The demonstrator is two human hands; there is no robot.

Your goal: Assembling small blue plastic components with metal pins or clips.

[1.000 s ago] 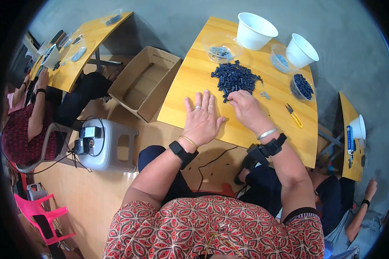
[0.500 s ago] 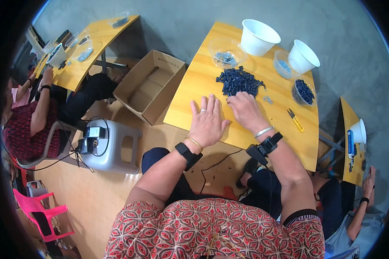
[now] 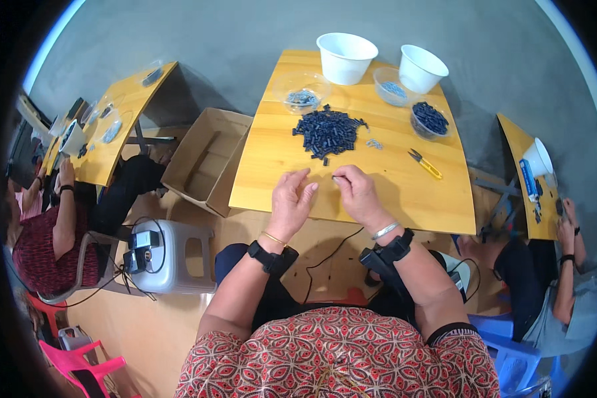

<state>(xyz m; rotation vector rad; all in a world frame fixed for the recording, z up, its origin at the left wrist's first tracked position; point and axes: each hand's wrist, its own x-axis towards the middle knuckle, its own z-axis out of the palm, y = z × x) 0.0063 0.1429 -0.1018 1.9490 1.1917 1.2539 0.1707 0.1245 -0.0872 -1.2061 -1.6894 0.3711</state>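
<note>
1. Flat, yellowish wooden bench (image 3: 411, 199): I'd do the fiddly stuff well inside the near edge so drops land on wood. The hands and wrists block part of that edge.
2. Heap of short, dark navy, plastic-looking pieces (image 3: 328, 132): mid-bench, slightly toward the left edge. Picking from the side facing the near edge looks easier than digging in. The bottom layer is buried, so no counting.
3. Tall white plastic tub (image 3: 347, 63) at the far edge, plus a second white plastic tub (image 3: 423, 69) by the far right corner: good spots, out of the way. Can't see the floor of either.
4. Clear round plastic bowl of silvery bits (image 3: 280, 85) near the far left corner, clear round plastic bowl of pale blue-grey bits (image 3: 381, 81) beside the second tub, and clear round plastic bowl of dark pieces (image 3: 423, 132) toward the right edge: keeping kinds apart helps. Exact shapes inside are too small to tell.
5. Bare left hand (image 3: 289, 202), left half of the near edge: fingers and thumb apart, nothing visible in it. Bare right hand (image 3: 355, 194), around mid-edge: pinching (see 8).
6. Yellow-handled snips with dark blades (image 3: 426, 163), toward the right edge: I'd leave the blades pointing away, as now.
7. Loose grey metallic bits (image 3: 374, 143), just right of the heap: easily swept off, mind the sleeve-side wrist. Blurry.
8. Small dark piece (image 3: 335, 177), at the right fingertips: a light pinch should do. Mostly hidden by finger and thumb.
</note>
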